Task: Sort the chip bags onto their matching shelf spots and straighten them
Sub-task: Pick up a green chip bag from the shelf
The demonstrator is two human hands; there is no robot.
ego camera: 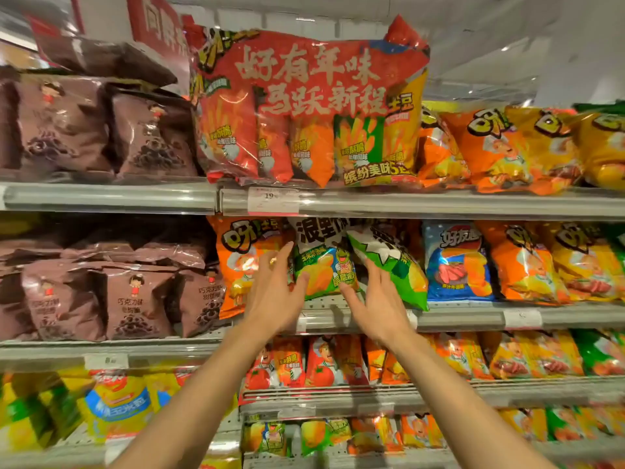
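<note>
Store shelves [111,198]: grey metal racks full of snack bags fill the whole view, top to bottom.
Big red multipack [309,106]: the largest bag, at 12 o'clock on the upper shelf. White Chinese letters run across it and small chip bags show inside.
Brown bags [101,296]: chocolate snack bags with a little cartoon girl, stacked at 9 o'clock on two shelves.
Orange and yellow bags [527,150]: leaning in a row at 2 o'clock, and more of them at 3 o'clock on the shelf below.
Orange chip bag [241,262]: stands on the middle shelf, just to the 9 o'clock side of the hands.
Blue chip bag [456,262]: upright on the middle shelf, just at 3 o'clock from the tilted green bag.
Tilted green bag [392,262]: leans over to the right, near the center of the view, its bottom corner hanging past the shelf edge.
Upright green bag [323,262]: has a frog picture and stands between the two hands.
Left hand [275,296]: fingers spread wide, thumb touching the upright green bag's left side, holding nothing.
Right hand [375,301]: open too, fingers resting on the tilted green bag's lower part, not closed around it.
Price tag [273,200]: small white label at 12 o'clock on the upper shelf rail, showing 19.
</note>
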